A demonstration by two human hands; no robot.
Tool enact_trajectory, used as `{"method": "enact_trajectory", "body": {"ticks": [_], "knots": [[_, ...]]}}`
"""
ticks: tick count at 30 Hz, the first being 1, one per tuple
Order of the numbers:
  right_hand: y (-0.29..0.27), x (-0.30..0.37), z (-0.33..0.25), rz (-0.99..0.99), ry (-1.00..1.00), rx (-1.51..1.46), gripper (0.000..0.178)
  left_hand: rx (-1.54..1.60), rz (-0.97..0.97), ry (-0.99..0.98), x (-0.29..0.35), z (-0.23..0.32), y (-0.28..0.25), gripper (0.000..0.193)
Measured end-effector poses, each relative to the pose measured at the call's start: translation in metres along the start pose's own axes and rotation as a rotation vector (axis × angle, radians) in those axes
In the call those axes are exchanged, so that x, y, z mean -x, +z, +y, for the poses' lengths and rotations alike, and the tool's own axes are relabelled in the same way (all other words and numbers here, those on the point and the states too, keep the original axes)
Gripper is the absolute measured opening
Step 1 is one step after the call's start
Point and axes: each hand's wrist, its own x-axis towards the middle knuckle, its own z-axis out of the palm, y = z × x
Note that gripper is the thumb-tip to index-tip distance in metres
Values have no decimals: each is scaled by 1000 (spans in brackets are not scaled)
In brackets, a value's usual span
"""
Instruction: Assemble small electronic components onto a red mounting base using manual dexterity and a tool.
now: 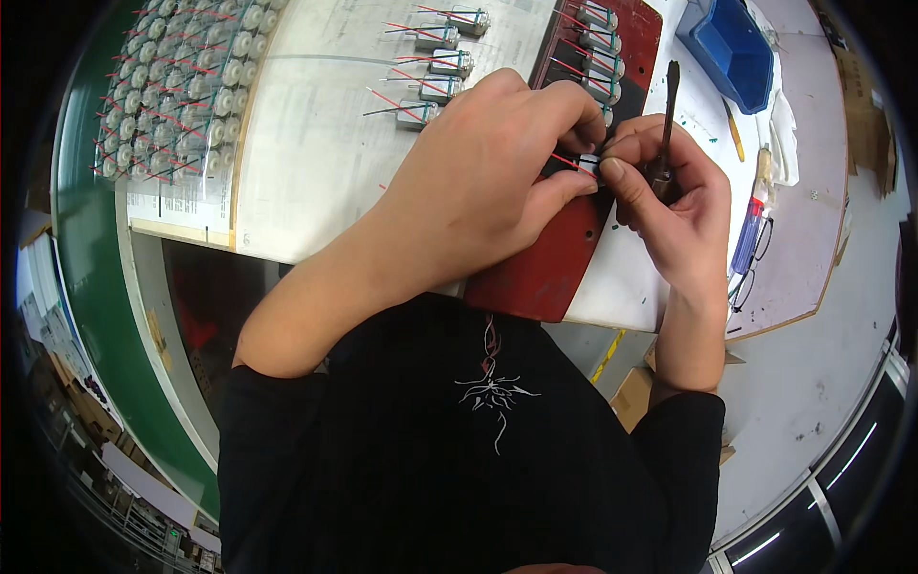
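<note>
Over the dark red board, my two hands meet at the fingertips. My left hand is closed, thumb and fingers pinching a small motor with red and black wires, mostly covered by the fingers. My right hand pinches a dark wire at the motor between thumb and forefinger. Held in that same hand is a screwdriver, its dark blade pointing away from me and its brown handle partly hidden by the fingers. Beyond my hands, several wired motors stand in a row along the board.
Left of the board, several more motors lie on a paper-covered table. A clear tray of wired motors stands far left. At right are a blue bin, a yellow pencil-like stick, a red-and-blue handled tool and glasses.
</note>
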Motion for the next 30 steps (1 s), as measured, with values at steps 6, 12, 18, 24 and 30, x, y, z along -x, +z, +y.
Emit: {"method": "enact_trajectory", "body": {"ticks": [6,12,18,24,30], "knots": [[0,-2,10,1,-139,61,12,-7,6,21,0,-2,1,33],[-2,-2,13,-16,-228,127,13,18,18,33,-2,-3,2,34],[-3,-4,14,-31,-190,96,14,11,9,19,-4,-1,4,36],[-4,-4,19,-10,-283,131,13,-103,8,65,-7,-1,4,33],[-6,-7,14,-51,-182,65,14,-15,-14,5,-8,2,6,34]]}}
